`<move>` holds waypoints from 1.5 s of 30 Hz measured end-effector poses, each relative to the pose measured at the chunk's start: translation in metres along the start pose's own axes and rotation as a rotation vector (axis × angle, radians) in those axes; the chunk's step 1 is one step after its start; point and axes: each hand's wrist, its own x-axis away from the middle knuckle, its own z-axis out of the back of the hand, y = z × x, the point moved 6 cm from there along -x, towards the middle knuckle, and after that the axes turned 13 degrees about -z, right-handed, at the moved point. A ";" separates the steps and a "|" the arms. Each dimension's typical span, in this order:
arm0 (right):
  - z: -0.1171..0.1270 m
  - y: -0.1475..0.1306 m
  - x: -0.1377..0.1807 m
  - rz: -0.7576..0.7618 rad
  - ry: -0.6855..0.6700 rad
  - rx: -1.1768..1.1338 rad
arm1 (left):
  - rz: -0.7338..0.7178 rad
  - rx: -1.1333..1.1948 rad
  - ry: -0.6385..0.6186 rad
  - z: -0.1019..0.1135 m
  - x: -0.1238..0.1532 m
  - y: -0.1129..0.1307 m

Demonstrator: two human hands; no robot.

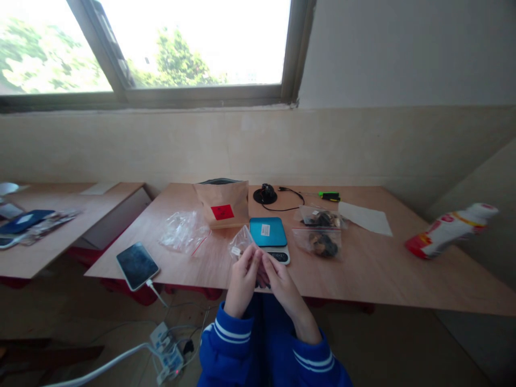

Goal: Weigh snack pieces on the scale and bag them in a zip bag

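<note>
My left hand [244,274] and my right hand [281,278] meet at the table's front edge, thumbs and fingertips pinched on a clear zip bag [241,242]. Part of the bag sticks up beyond my left fingers, with a small white label in it. Something dark shows beneath my fingers; I cannot make out what it is. Just past my hands lies a kitchen scale [274,232] with a blue top and a dark display. Right of the scale lie two zip bags of dark dried pieces, the nearer bag [322,244] and the farther bag [322,217].
A brown paper pouch [236,201] stands behind the scale. Clear plastic bags [183,232] and a plugged-in phone [138,265] lie left. Farther back are a black round stand [265,194] and a green screwdriver [329,196]. White paper [366,217] and a bottle [449,231] are right.
</note>
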 end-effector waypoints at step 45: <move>0.078 -0.004 0.010 0.108 0.546 -0.038 | 0.060 0.247 0.014 -0.030 0.013 -0.058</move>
